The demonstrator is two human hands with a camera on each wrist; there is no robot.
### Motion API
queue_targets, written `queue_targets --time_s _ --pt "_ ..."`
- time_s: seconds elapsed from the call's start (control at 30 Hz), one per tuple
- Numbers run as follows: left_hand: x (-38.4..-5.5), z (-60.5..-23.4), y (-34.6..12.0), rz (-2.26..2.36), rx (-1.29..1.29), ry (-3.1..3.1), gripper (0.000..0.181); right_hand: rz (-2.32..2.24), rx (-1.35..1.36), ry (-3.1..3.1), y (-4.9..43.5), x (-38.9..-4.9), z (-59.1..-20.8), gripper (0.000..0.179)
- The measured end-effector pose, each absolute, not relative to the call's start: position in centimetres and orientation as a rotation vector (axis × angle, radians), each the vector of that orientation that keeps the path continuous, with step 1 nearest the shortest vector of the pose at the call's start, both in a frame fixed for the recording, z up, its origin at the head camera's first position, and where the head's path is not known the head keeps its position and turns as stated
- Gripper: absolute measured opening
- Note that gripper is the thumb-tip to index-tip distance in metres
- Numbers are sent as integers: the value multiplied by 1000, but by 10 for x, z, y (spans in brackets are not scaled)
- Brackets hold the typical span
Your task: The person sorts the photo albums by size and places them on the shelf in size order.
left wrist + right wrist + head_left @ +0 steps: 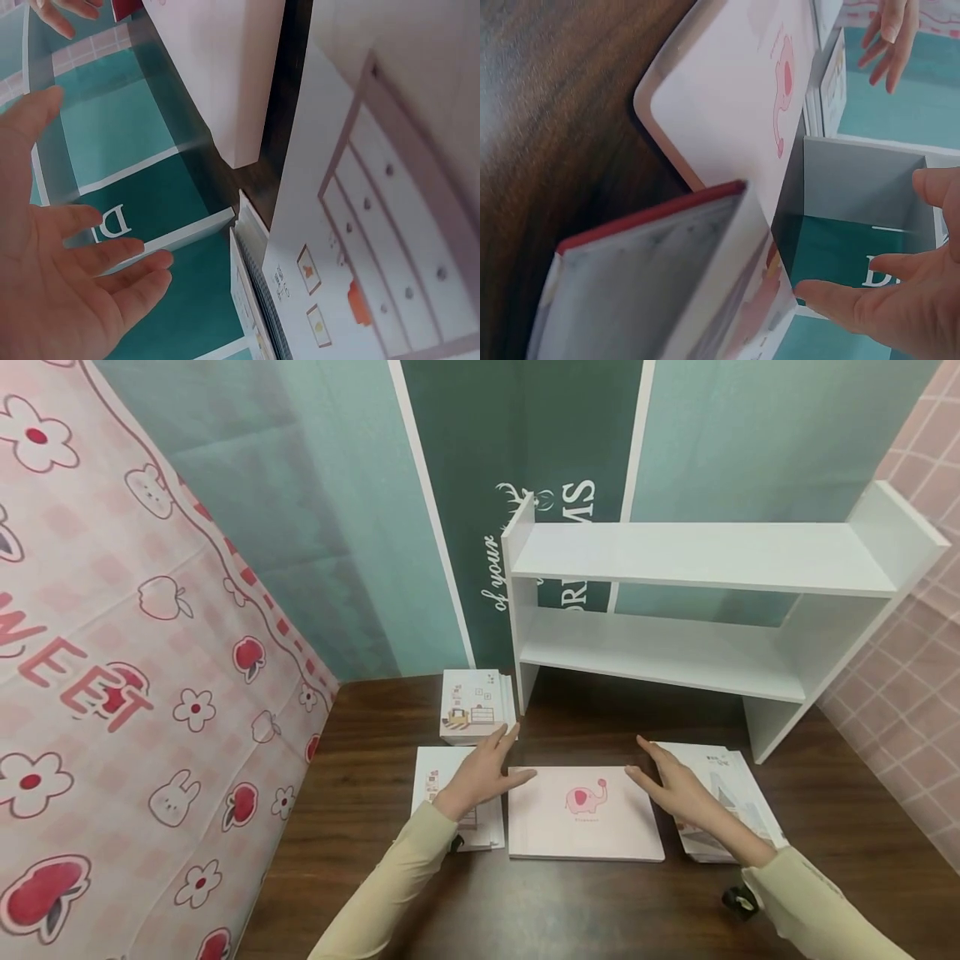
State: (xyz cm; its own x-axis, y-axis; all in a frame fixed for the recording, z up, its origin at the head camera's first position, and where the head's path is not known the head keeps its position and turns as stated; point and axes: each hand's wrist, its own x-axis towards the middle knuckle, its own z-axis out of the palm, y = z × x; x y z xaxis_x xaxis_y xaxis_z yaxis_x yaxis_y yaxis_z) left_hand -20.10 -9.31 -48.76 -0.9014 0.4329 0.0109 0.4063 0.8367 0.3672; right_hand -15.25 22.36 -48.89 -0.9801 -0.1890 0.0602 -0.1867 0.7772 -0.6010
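A pale pink book point(555, 827) with an elephant drawing lies flat on the table between both hands. My left hand point(480, 777) is held above the pile of white books point(422, 793) left of it, fingers spread. In the left wrist view, this left hand point(67, 277) holds nothing. My right hand point(682, 789) hovers between the pink book and another book pile point(723, 802), whose cover shows a building-like picture. The right wrist view has the right hand point(892, 285) with fingers extended and nothing in them. Whether a fingertip touches a cover, I cannot tell.
A white two-tier shelf point(660, 647) stands behind the books at the right. Further back on the left sits another stack of white books point(468, 697), beside the shelf's left side panel. Patterned cloth point(172, 693) hangs along the left of the brown wooden table point(330, 827).
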Motion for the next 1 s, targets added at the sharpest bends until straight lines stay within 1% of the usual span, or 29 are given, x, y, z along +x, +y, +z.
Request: queue_targets --time_s 0.47,0.67,1.0 --pt "-193 -493 -95 644 641 2909 87 -1146 -261 2756 229 -142 -489 67" --pt "-188 -492 -96 702 542 2859 88 -1275 -223 2494 231 -138 -486 70" --pt "-179 -492 -93 791 388 2720 87 -1261 -206 2298 229 -134 -489 71"
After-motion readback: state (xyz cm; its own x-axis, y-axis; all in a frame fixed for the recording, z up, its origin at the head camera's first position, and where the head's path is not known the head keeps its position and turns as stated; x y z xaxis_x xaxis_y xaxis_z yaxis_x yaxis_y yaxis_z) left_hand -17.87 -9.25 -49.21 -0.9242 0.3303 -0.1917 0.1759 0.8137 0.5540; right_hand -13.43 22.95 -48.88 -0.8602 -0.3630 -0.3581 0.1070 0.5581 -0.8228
